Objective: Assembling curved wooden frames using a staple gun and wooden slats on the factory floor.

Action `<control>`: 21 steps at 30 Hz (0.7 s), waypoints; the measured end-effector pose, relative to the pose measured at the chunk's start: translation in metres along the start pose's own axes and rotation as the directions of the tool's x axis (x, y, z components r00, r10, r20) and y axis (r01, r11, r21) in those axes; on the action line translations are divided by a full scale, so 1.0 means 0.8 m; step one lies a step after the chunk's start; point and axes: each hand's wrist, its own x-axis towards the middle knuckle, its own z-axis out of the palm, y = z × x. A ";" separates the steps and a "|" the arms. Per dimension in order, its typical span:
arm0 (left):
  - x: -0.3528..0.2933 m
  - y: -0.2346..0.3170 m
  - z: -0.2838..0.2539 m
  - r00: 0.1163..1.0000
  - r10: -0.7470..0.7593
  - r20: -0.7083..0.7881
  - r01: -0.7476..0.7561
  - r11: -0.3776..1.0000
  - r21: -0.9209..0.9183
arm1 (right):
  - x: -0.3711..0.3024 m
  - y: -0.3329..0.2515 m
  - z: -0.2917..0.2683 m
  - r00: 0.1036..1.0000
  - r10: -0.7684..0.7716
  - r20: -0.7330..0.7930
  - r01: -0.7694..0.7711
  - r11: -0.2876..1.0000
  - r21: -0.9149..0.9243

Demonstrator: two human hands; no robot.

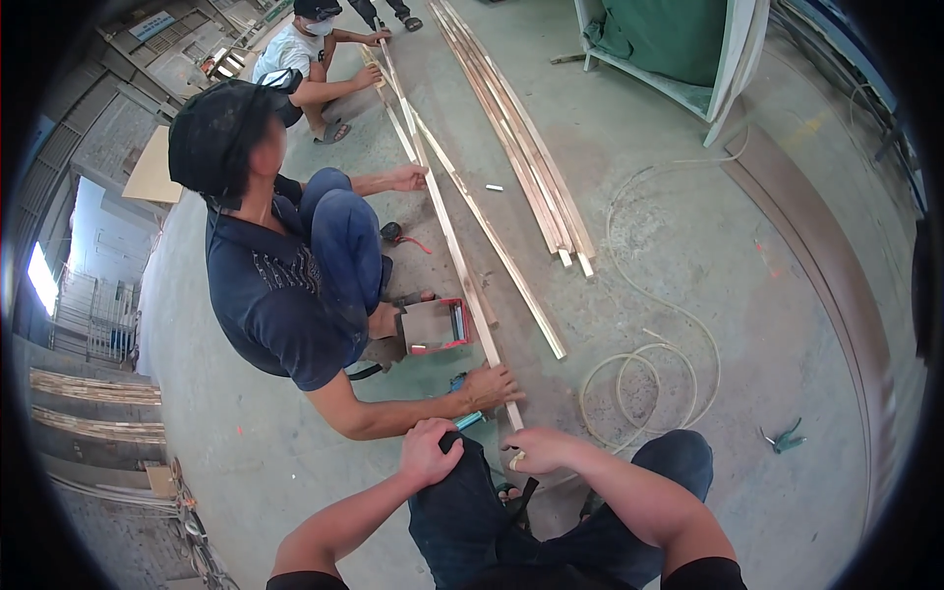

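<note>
My left hand (431, 454) rests on my left knee, its fingers draped over the dark trousers and holding nothing. My right hand (546, 451) is closed at the near end of a long wooden strip (458, 258); its fingertips are partly hidden, and a small yellowish bit shows at them. Just beyond, a co-worker's hand (491, 387) lies on the same strip, while that person's other hand (409, 178) holds it farther up. Another wooden strip (497, 244) lies at an angle to its right. Beside the co-worker's near hand is a teal tool (469, 420), partly covered.
A red-edged box (435, 327) sits by the squatting co-worker (265, 236), near a tape measure (391, 232). Farther off, another person (307, 74) handles strips. Bundled strips (511, 128), a coiled pale hose (654, 369), green-handled pliers (784, 437) and a white frame (678, 93) are rightward.
</note>
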 end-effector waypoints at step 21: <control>-0.010 0.051 -0.004 0.998 0.055 -0.032 -0.055 0.998 -0.008 | -0.011 0.020 -0.001 0.998 0.041 -0.042 -0.040 0.999 0.027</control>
